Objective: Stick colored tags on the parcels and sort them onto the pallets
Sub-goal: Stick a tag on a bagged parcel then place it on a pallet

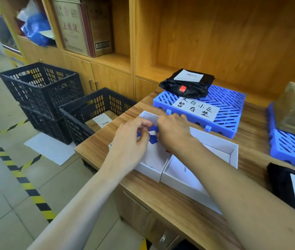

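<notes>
Pinching small blue tags [153, 137] over the white tray [233, 150], both hands' fingers [143, 131] closed.

White tray [233, 150], on counter [161, 195]: both hands, left [132, 139] and right [173, 130], pinching blue tags [153, 138] over it. Behind tray: blue pallet [229, 112] bearing black parcel [188, 85]. Left of tray: black crates [40, 87].

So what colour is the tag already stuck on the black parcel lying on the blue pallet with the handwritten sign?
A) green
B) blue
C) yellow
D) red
D: a small red tag shows on the front of the black parcel, which lies on the back of the blue pallet; the blue pieces are at the hands over the white box.
</notes>
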### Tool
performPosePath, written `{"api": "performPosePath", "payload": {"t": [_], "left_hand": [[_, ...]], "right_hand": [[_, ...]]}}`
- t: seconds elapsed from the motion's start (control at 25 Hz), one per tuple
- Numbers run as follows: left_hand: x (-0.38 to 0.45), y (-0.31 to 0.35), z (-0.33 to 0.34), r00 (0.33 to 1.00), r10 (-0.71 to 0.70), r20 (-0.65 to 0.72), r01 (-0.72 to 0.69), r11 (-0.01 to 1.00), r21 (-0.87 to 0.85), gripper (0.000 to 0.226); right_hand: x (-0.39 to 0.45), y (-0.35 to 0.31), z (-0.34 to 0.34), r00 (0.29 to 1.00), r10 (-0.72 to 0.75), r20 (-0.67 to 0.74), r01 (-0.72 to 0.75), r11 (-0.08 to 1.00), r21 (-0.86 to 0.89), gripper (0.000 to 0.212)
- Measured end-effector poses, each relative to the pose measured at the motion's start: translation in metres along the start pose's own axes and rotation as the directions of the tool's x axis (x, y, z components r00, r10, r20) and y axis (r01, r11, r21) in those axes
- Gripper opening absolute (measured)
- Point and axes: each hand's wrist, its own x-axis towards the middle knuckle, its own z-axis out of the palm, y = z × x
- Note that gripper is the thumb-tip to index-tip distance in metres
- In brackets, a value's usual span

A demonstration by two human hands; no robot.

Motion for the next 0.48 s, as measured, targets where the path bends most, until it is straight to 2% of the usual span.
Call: {"api": "performPosePath", "payload": {"t": [0.24, 0.36, 0.48], "left_hand": [[0.001, -0.004, 0.003, 1.000, -0.016, -0.007, 0.016, 1.000, -0.014, 0.026], [0.002, -0.002, 0.003, 1.000, -0.025, -0.017, 0.025, 0.999, -0.021, 0.022], [0.003, 0.008, 0.005, 0.999, -0.035, -0.009, 0.034, 0.997, -0.071, 0.016]], "right_hand": [[0.000, 0.005, -0.009, 0.996, 0.083, 0.041, -0.089, 0.980, 0.176, 0.028], [-0.020, 0.013, -0.025, 0.995, 0.094, -0.022, -0.083, 0.952, 0.294, 0.021], [-0.051, 0.024, -0.041, 0.983, 0.169, -0.073, -0.110, 0.856, 0.505, 0.015]]}}
